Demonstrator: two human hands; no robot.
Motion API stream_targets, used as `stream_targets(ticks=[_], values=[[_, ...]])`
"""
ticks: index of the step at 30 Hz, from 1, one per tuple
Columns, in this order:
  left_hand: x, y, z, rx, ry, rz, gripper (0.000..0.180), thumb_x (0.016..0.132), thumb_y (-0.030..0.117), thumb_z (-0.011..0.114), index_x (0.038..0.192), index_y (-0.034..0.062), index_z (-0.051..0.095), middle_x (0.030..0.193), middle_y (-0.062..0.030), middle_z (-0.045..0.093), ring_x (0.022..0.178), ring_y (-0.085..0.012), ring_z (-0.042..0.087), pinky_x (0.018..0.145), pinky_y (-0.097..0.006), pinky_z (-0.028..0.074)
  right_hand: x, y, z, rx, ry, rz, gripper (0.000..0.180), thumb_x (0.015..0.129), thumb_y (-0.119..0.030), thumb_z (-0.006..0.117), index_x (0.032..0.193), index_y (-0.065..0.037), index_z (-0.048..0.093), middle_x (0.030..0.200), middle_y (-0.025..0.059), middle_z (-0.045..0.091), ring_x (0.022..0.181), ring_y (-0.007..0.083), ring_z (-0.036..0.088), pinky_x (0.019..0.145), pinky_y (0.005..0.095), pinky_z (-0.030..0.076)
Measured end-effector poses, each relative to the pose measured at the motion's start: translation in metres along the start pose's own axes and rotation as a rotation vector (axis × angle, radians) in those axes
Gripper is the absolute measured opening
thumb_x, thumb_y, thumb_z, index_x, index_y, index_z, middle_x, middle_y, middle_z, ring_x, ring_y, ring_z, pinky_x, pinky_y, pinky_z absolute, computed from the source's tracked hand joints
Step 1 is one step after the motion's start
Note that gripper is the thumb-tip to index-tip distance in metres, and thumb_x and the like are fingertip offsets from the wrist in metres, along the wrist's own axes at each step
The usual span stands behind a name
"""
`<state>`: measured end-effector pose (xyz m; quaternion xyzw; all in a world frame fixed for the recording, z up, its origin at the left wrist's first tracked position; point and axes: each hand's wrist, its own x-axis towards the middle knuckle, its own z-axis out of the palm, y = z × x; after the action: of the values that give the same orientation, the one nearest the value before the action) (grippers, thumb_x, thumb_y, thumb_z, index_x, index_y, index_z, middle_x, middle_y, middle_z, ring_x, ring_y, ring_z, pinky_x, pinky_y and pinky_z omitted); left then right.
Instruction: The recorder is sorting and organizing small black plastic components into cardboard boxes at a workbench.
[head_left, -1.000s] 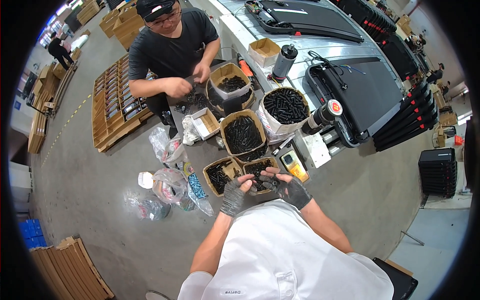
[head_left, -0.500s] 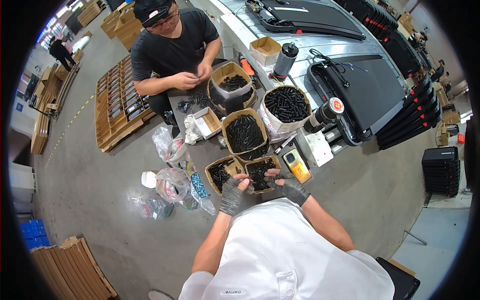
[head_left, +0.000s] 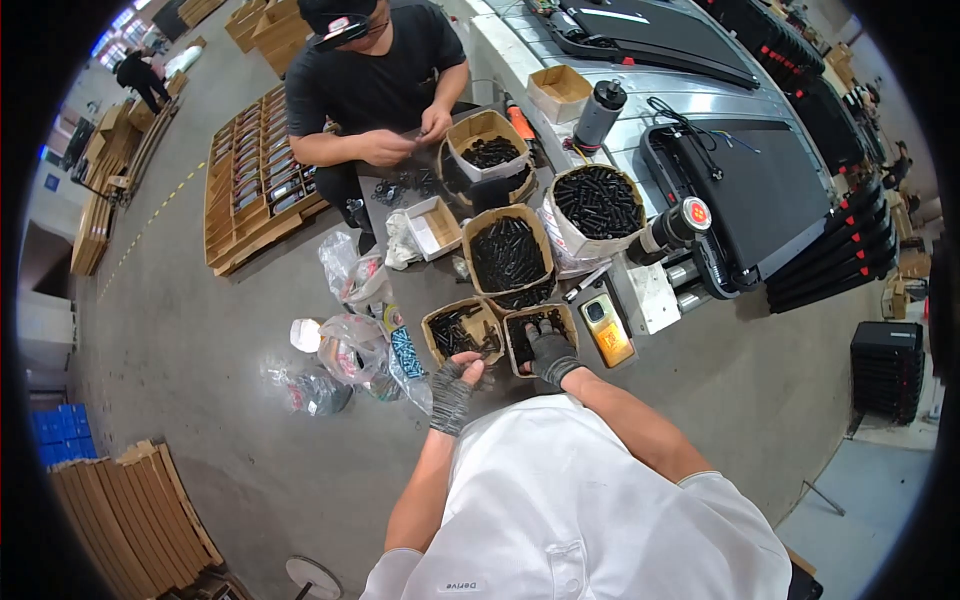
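gloves (head_left: 452, 392): grey | boxes (head_left: 462, 330): brown cardboard | screws (head_left: 508, 252): black | shirt (head_left: 570, 500): white

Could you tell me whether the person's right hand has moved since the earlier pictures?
Yes, slightly. The right hand has gone forward from the near rim into the small cardboard box of dark parts beside the orange device.

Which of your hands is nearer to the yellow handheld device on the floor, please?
Right. The right hand reaches into a small box just left of the yellow device; the left hand sits farther left, beyond that box.
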<state>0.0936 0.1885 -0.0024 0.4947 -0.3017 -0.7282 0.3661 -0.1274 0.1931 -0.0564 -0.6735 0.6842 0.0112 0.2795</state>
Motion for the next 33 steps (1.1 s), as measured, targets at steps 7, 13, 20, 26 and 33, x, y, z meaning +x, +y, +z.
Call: stream_targets(ticks=[7,13,20,26,33], values=[[-0.002,-0.005,0.01,0.113,0.019,0.082,0.021,0.089,0.015,0.065,0.104,0.0013,0.061,0.085,-0.0061,0.065,0.073,-0.0147,0.062,0.07,-0.027,0.051,0.012,0.03,0.025,0.188,0.127,-0.017,0.025,0.078,-0.009,0.063,0.102,-0.001,0.062,0.1,0.0194,0.063,0.096,0.0367,0.061,0.084,0.0403,0.049],[0.006,-0.005,0.013,0.08,-0.039,0.011,0.021,0.089,0.015,0.064,0.104,0.0006,0.061,0.083,-0.0072,0.065,0.07,-0.0145,0.062,0.066,-0.027,0.051,-0.007,0.037,0.012,1.02,0.154,0.104,0.022,0.081,-0.007,0.065,0.102,-0.003,0.064,0.09,0.0095,0.068,0.085,0.0191,0.064,0.077,0.0299,0.05],[0.02,-0.009,0.031,0.164,-0.196,-0.037,0.019,0.09,0.015,0.063,0.102,0.0005,0.061,0.085,-0.0065,0.065,0.072,-0.0142,0.062,0.064,-0.027,0.052,-0.044,0.024,-0.034,1.956,-0.076,0.19,0.021,0.09,-0.009,0.06,0.11,-0.002,0.059,0.093,0.0065,0.061,0.08,0.0139,0.058,0.07,0.025,0.047],[0.025,0.001,0.051,0.206,-0.224,-0.007,0.018,0.09,0.015,0.063,0.102,0.0011,0.062,0.087,-0.0039,0.065,0.076,-0.0114,0.06,0.07,-0.025,0.05,-0.053,0.017,-0.053,2.183,-0.095,0.209,0.023,0.091,-0.009,0.059,0.112,0.0,0.056,0.092,0.0073,0.058,0.076,0.0145,0.054,0.066,0.0239,0.044],[0.041,-0.013,0.06,0.232,-0.157,0.125,0.018,0.088,0.012,0.065,0.102,0.0022,0.063,0.088,-0.0017,0.063,0.079,-0.0095,0.058,0.073,-0.023,0.048,-0.049,0.001,-0.051,1.949,-0.026,0.268,0.022,0.092,-0.013,0.059,0.11,-0.001,0.058,0.092,0.0045,0.059,0.074,0.0122,0.053,0.063,0.024,0.045]])
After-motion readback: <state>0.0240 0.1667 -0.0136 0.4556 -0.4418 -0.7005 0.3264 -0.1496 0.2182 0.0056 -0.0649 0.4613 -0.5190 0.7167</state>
